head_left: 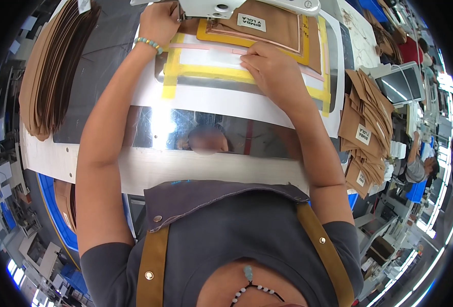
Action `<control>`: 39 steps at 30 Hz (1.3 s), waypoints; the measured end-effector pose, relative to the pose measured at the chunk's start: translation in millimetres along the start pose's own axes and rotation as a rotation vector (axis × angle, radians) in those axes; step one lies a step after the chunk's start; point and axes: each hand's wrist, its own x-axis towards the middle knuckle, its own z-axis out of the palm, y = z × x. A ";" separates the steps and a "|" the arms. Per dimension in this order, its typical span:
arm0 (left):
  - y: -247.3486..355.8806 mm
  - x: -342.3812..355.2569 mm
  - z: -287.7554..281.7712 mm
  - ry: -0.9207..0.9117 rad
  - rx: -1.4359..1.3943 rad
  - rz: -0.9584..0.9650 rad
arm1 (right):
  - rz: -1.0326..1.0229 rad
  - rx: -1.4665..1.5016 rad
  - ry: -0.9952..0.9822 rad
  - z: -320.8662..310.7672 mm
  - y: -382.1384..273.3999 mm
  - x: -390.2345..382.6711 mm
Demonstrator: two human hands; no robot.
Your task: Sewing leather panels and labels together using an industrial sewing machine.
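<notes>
Pressing down with closed fingers, the right hand [272,71] holds a pale pink strip [206,47] flat against the white template plate [211,97] near the far edge of the desk [185,169]. The left hand [157,23] rests at the far left of the plate, just beside the white sewing machine head [226,6]; its fingers are hidden, so its grip cannot be determined. A tan leather panel [272,25] with a white label lies inside a yellow taped frame [185,71] directly beyond the strip. Stacked brown leather pieces [52,66] sit at the left edge of the desk, and a fan of tan labelled pieces [367,123] at the right edge. Risk: uneven pressure from the right hand could let the strip drift off the frame line, producing a skewed seam. The left hand lies close to the machine head, so a finger could likely be caught.
</notes>
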 end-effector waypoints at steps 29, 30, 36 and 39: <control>-105.8 -693.0 -376.1 0.740 0.391 -1.538 | 0.539 1.022 -0.075 -8.9 46.1 -9.8; -103.5 -696.6 -373.3 0.691 0.487 -1.486 | 0.489 1.025 -0.086 -9.1 44.0 -10.0; -98.3 -624.3 -386.7 0.539 1.283 -1.257 | 0.373 0.935 -0.140 -15.5 34.5 -4.2; -103.8 -549.4 -377.2 0.406 0.861 -0.933 | 0.375 0.880 -0.194 -20.2 38.2 -3.4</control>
